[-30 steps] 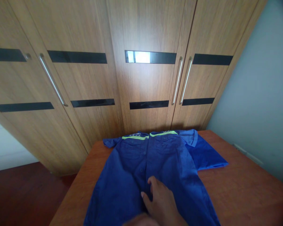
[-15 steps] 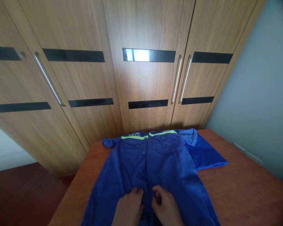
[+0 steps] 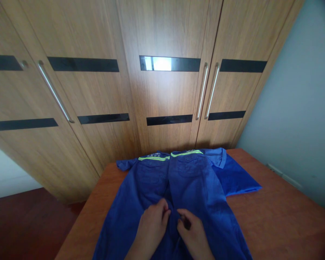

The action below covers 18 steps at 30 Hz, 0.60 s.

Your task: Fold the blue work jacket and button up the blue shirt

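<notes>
A blue short-sleeved work shirt (image 3: 189, 187) lies front side up, its collar end away from me and a yellow-green stripe across each chest side. My left hand (image 3: 154, 222) is closed in a pinch on the left edge of the front opening, around mid-shirt. Just right of it, my right hand (image 3: 191, 227) pinches the other front edge, thumb and forefinger curled together. Cloth between the two hands is slightly raised and creased. Any button at my fingertips is hidden.
The shirt rests on a reddish-brown wooden table (image 3: 281, 224). A folded bright blue cloth (image 3: 238, 178) sits partly beneath the right sleeve. Behind the table stands a wooden wardrobe (image 3: 168, 94) with metal handles; a pale wall (image 3: 295, 119) rises at the right.
My left hand has moved up the shirt opening and now pinches the cloth, lifting it a little. My right hand has shifted slightly upward and right.
</notes>
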Each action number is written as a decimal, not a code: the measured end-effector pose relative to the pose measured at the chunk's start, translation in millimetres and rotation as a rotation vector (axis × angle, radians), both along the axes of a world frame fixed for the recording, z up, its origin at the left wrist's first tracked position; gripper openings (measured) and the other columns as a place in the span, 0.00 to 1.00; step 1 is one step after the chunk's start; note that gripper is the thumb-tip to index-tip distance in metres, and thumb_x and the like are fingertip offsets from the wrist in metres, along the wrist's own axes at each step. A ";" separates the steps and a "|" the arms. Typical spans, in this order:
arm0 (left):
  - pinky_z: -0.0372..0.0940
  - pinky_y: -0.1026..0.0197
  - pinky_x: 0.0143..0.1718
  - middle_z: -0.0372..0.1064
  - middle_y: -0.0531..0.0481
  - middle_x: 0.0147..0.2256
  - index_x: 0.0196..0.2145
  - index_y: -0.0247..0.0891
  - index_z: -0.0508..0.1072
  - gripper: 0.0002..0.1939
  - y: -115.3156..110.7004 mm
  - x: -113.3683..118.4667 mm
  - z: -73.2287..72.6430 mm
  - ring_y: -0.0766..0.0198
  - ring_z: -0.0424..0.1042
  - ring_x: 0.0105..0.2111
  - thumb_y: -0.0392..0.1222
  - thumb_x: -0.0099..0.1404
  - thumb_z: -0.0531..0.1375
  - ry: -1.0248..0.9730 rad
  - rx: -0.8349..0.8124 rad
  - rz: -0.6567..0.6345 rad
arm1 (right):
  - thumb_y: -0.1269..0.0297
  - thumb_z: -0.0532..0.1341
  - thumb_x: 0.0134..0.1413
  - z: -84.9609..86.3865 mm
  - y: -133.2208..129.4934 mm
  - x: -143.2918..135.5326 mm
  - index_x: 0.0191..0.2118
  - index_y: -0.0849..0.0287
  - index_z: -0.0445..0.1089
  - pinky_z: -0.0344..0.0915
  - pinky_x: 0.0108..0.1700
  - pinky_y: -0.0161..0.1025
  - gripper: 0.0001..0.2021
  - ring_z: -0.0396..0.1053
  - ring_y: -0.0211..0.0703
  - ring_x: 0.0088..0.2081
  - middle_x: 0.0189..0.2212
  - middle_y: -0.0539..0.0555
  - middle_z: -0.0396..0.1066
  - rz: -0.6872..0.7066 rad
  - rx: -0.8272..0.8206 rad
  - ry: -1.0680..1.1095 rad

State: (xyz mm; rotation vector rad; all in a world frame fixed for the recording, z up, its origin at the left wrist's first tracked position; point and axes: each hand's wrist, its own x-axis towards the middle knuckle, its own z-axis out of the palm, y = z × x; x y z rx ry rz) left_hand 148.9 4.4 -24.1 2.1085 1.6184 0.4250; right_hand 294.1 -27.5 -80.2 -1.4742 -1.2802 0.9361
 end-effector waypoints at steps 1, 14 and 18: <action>0.60 0.64 0.32 0.72 0.52 0.28 0.32 0.41 0.68 0.06 1.8 1.1 -1.1 0.62 0.73 0.30 0.37 0.63 0.52 -0.073 -0.001 0.010 | 0.62 0.56 0.44 1.9 0.3 0.0 0.37 0.62 0.76 0.66 0.33 0.39 0.16 0.70 0.45 0.28 0.25 0.54 0.72 -0.011 0.008 0.003; 0.59 0.65 0.30 0.69 0.54 0.25 0.31 0.40 0.68 0.04 -0.5 3.5 -17.3 0.64 0.69 0.26 0.35 0.59 0.53 -0.326 0.005 0.152 | 0.60 0.59 0.46 4.2 4.0 3.5 0.34 0.61 0.76 0.60 0.28 0.34 0.12 0.62 0.40 0.24 0.20 0.47 0.64 -0.045 0.000 0.128; 0.57 0.64 0.32 0.70 0.52 0.30 0.32 0.41 0.67 0.08 -4.9 6.1 -18.6 0.63 0.70 0.29 0.31 0.59 0.51 -0.092 0.123 0.118 | 0.60 0.59 0.45 3.4 3.7 2.4 0.34 0.62 0.76 0.60 0.27 0.35 0.13 0.62 0.40 0.24 0.20 0.48 0.64 -0.056 -0.005 0.136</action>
